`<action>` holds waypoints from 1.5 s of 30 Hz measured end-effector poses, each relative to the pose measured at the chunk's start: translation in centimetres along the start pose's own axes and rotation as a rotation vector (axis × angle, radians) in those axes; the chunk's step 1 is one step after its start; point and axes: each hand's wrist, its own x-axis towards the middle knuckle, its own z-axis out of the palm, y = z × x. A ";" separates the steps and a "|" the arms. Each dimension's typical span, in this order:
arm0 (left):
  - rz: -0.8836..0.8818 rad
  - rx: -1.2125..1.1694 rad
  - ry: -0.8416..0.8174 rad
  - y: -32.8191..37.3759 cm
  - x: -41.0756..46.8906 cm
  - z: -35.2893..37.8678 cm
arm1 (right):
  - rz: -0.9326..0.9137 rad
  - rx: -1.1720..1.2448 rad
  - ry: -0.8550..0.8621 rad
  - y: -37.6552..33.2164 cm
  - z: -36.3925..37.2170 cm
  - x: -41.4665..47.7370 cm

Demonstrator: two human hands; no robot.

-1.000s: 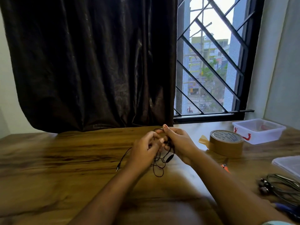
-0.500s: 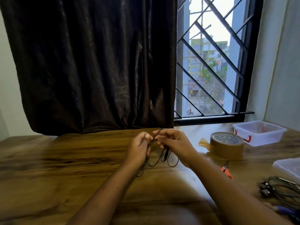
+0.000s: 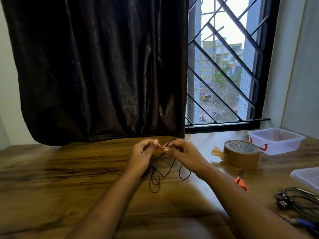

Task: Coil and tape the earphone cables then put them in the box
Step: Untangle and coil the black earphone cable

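Note:
A thin black earphone cable (image 3: 170,170) hangs in loose loops between my two hands above the wooden table (image 3: 60,178). My left hand (image 3: 140,155) has its fingers curled and pinches the cable's left strands. My right hand (image 3: 183,153) pinches the cable at its top, where a small loop sticks up. A roll of brown tape (image 3: 241,154) lies to the right with a loose tab. Behind it stands the clear plastic box (image 3: 275,140) with red marks.
Orange-handled scissors (image 3: 240,181) lie right of my right forearm. Another coiled grey earphone set (image 3: 298,198) sits at the right edge, a clear lid (image 3: 306,176) above it. A dark curtain (image 3: 103,66) and a barred window stand behind the table.
Both hands have lifted slightly with the cable. The loops now hang longer below my hands, and the jack end that lay out to the left on the table has been drawn in.

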 end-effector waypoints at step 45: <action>-0.258 -0.123 0.535 0.0 1.6 -4.2 | 0.071 -0.700 0.510 1.6 -3.7 0.1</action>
